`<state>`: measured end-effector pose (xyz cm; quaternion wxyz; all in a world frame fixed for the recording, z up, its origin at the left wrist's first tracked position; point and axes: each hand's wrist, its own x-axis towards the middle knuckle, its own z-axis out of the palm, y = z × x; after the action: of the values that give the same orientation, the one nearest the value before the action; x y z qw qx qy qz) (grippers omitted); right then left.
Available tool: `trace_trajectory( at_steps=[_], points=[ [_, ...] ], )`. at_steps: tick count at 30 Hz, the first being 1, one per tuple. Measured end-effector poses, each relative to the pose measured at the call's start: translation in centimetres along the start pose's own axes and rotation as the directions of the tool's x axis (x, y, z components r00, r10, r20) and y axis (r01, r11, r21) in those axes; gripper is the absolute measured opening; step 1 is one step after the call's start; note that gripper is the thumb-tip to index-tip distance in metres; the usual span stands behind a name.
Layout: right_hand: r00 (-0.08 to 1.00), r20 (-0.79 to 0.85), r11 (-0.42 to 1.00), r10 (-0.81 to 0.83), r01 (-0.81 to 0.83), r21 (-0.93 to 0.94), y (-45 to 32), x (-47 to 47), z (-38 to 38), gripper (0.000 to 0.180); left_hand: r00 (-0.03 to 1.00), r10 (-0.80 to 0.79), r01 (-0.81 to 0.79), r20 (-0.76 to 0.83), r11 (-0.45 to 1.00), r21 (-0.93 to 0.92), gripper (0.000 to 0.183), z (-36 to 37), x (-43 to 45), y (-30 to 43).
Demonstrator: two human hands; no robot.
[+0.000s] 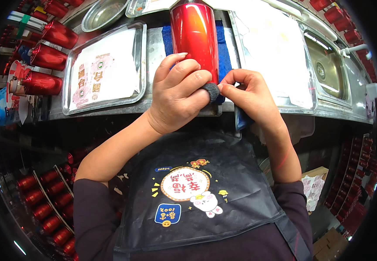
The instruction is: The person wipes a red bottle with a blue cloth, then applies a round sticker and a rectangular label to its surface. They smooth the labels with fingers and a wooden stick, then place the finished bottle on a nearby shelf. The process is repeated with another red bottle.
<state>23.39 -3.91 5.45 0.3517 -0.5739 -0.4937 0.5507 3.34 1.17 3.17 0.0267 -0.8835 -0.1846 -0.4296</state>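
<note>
A glossy red bottle (195, 36) lies on a blue cloth (224, 49) on the metal counter, its neck pointing away from me. My left hand (180, 93) curls over the bottle's near part, fingertips against its side; the thumb is hidden. One finger of that hand wears a dark grey knitted finger sleeve (212, 92). Right beside this sleeve, the thumb and forefinger of my right hand (248, 96) are pinched together. Whether anything thin is between those fingertips cannot be made out. A dark blue item (242, 119) hangs below my right hand at the counter's edge.
Left stands a metal tray (143, 65) with printed label sheets (92, 76); behind it, a metal bowl (105, 14). White sheets (273, 49) cover a tray on the right, before a sink (327, 65). Several red bottles (43, 83) line the left; more fill racks (44, 202) below.
</note>
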Motion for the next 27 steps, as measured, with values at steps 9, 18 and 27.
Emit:
trace_trajectory(
  at_steps=[9, 18, 27],
  points=[
    [1.0, 0.02, 0.993, 0.009, -0.011, 0.115, 0.0, -0.5, 0.1, 0.016, 0.941, -0.326, 0.306, -0.089, 0.934, -0.186, 0.04, -0.1, -3.5, 0.4],
    [0.999, -0.012, 0.995, -0.037, 0.038, 0.096, 0.8, -0.1, 0.4, 0.013, 0.972, -0.233, 0.226, -0.022, 0.96, -0.167, 0.036, -0.9, -4.1, -0.2],
    [1.0, -0.017, 0.996, -0.024, 0.026, 0.082, 1.3, 0.2, 0.3, 0.012, 0.989, -0.124, 0.129, 0.081, 0.989, -0.065, 0.021, -1.5, -1.3, 0.1]
  ],
)
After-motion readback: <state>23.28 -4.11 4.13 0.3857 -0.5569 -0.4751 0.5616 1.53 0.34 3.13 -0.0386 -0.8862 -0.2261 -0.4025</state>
